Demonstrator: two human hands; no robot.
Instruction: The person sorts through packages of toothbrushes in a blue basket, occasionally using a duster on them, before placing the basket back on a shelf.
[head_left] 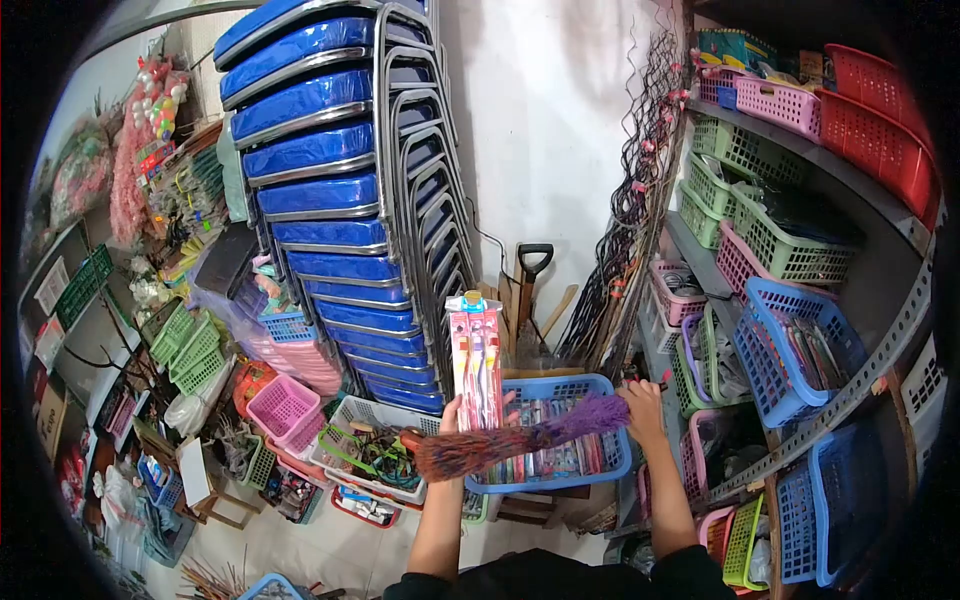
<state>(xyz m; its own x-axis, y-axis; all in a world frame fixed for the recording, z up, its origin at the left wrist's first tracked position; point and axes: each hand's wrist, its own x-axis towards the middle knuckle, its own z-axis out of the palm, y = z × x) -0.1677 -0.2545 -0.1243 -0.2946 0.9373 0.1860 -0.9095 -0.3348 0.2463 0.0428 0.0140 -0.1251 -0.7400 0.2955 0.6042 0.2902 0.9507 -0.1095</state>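
Note:
My left hand (452, 415) is closed on a pink toothbrush pack (477, 365), held upright at the centre. A bundle of reddish-brown and purple dried stems (520, 443) lies crosswise in front of the pack, over part of a blue basket (624, 455). My right hand (643, 410) is at the purple end of the bundle; its fingers look bent, but what they hold, if anything, is too small to make out. Several flat packs (565, 455) stand in the blue basket below.
Blue padded chairs (320, 150) form a tall stack at left centre. On the right, metal shelves (800, 150) hold coloured baskets. A white basket (345, 415) with green straps stands left of the blue one. Dark curly branches (625, 220) lean on the wall.

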